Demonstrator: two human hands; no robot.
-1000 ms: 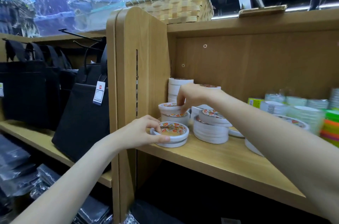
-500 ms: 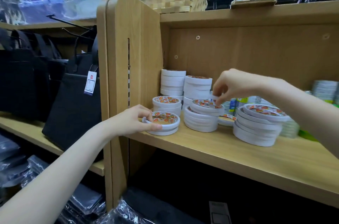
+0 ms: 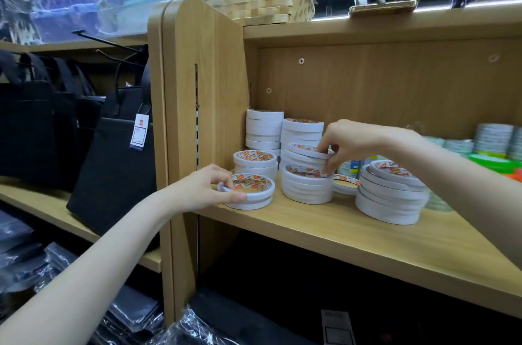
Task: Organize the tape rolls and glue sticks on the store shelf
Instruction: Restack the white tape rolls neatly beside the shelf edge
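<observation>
The wooden shelf (image 3: 353, 243) carries stacks of white tape rolls (image 3: 391, 197) near its left wall.

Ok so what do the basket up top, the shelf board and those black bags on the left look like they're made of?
The pale woven basket looks like flat bamboo or wood strips, matt, with a visible chequered weave. The light brown shelf board looks like laminated particleboard: printed grain, smooth low sheen, though solid wood can't be ruled out. The black hanging tote bags look like matt woven fabric, perhaps nylon or canvas.

No legible text on anything.
</observation>
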